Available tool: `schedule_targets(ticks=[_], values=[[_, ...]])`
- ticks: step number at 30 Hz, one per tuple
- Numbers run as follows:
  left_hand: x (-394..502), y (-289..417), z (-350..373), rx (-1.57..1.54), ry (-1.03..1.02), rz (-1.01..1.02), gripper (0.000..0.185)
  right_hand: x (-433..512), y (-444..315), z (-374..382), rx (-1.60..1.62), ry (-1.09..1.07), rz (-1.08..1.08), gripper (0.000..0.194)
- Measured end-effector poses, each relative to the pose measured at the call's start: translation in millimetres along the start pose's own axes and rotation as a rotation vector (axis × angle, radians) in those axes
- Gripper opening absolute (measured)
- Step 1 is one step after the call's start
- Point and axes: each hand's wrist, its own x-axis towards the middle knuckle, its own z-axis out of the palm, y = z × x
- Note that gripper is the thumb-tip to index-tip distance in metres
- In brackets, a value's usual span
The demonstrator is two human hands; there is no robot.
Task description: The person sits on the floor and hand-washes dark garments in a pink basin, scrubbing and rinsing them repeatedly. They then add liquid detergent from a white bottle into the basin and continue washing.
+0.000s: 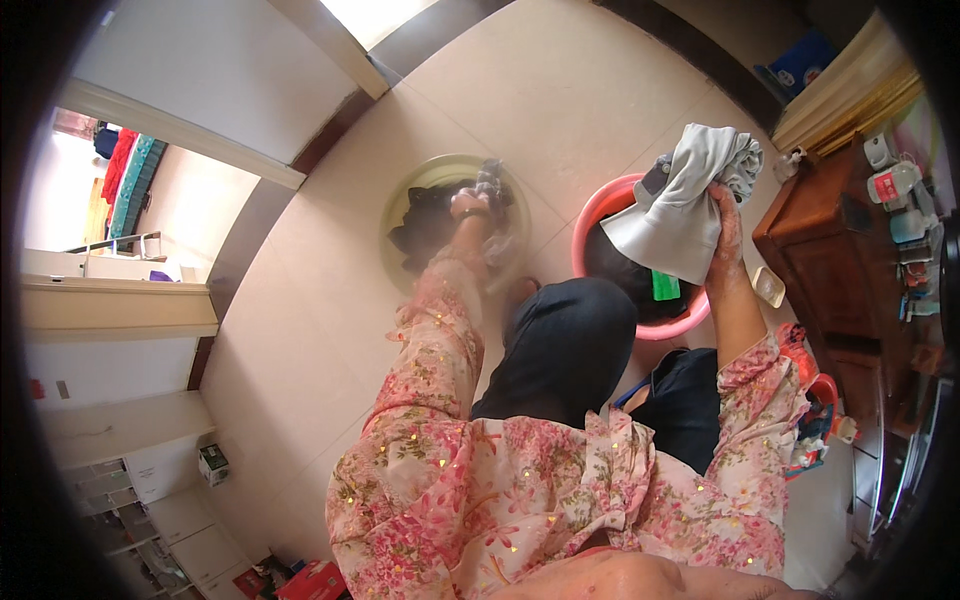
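Note:
A pale yellow-green basin (388,225) on the tiled floor holds dark wet clothes (426,221). My left hand (469,204) is over its right part, closed on a dark, sudsy cloth (491,180); blur hides the fingers in part. To the right, my right hand (726,232), wet with suds, grips a bunched light grey garment (675,217) raised above a pink basin (581,232). In that basin lie dark cloth (619,259) and a bright green bar or block (665,286), partly covered by the grey garment.
A reddish-brown wooden cabinet (806,225) with bottles on top stands at the right. Beside it on the floor are a small soap dish (769,287) and a red basket (825,390) with things in it. My bent knee (574,337) is between the basins. A doorway opens at the left.

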Motion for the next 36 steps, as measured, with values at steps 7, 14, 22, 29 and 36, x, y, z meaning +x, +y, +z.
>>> schedule_targets(ticks=[7, 14, 22, 29, 36], values=[[98, -64, -28, -0.584, -0.156, 0.515, 0.026, -1, 2, 3, 0.029, 0.031, 0.079, 0.042], [55, -173, -102, 0.231, 0.104, 0.266, 0.04, -3, 2, -1, -0.096, 0.139, 0.045, 0.042], [9, -167, -113, -0.033, 0.328, 0.243, 0.047, -8, 4, 8, -0.169, 0.171, 0.049, 0.043], [-7, -113, -73, 0.473, 0.125, 0.577, 0.014, -8, 4, 7, -0.275, 0.154, 0.046, 0.044], [-37, -136, -78, 0.465, 0.09, 0.969, 0.007, -4, 5, 1, -0.162, 0.178, 0.086, 0.044]])
